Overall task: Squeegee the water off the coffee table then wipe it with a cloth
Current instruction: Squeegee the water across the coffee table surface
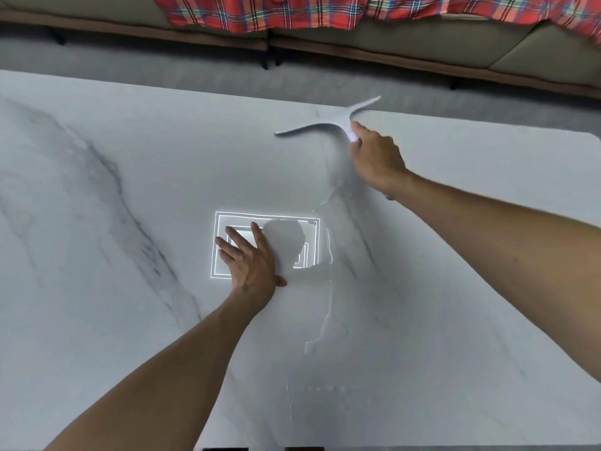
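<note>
A white marble coffee table (pixel 113 288) fills the view. My right hand (pixel 377 157) grips the handle of a white T-shaped squeegee (pixel 328 123), whose blade lies near the table's far edge. A thin streak of water (pixel 328 297) runs from below the squeegee down toward the near edge, with small beads lower down. My left hand (pixel 250 258) lies flat on the table with its fingers spread, over a bright reflection of a ceiling light. No cloth is in view.
A beige sofa (pixel 422 50) with a red plaid blanket (pixel 276 9) stands beyond the table's far edge, across a strip of grey floor (pixel 162 60). The table's rounded far right corner (pixel 590 138) shows at the right.
</note>
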A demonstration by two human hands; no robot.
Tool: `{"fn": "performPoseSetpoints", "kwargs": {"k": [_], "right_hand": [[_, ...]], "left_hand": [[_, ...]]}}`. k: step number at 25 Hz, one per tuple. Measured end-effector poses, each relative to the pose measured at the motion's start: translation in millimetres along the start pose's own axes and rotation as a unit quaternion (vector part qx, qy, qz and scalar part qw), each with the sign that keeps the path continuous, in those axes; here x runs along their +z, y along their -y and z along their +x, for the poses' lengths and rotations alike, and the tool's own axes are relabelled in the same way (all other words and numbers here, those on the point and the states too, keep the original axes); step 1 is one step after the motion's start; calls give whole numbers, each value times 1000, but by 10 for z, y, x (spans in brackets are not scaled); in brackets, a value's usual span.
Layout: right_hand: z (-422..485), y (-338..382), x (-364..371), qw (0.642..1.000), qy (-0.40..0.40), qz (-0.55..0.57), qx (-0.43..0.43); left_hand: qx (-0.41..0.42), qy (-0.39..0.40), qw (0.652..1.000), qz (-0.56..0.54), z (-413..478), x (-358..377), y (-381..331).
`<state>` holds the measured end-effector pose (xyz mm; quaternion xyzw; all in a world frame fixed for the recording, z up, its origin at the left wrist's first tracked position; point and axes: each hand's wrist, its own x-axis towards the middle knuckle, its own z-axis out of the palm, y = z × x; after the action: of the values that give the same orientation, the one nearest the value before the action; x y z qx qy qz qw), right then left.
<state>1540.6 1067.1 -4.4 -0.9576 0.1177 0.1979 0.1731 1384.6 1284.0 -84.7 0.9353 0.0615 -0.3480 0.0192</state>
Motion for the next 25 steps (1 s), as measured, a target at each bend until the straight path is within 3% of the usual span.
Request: {"fn": "performPoseSetpoints", "kwargs": {"k": [5,9,11,14,19,25], "right_hand": [[-1008,-887,217,999,13,-37,-30],[-1809,-1268,-15,994,94,-57,15],[-1768,-1289,-148,995,89,-37,32],[-1117,-1127,-264,999,-7,-1,50],[68,-763,-330,977,-41,112,178],[-804,-1056,130,989,-16,45,139]], "left_hand": [[3,4,1000,21,2,-24,-14],[3,1,999,43,-4,-27,-32],[2,-1,999,46,5,-16,-35],[-1,-2,999,49,19,-2,-30],[5,-4,999,49,39,-5,-20],[10,7,998,59,30,-18,-23]]}}
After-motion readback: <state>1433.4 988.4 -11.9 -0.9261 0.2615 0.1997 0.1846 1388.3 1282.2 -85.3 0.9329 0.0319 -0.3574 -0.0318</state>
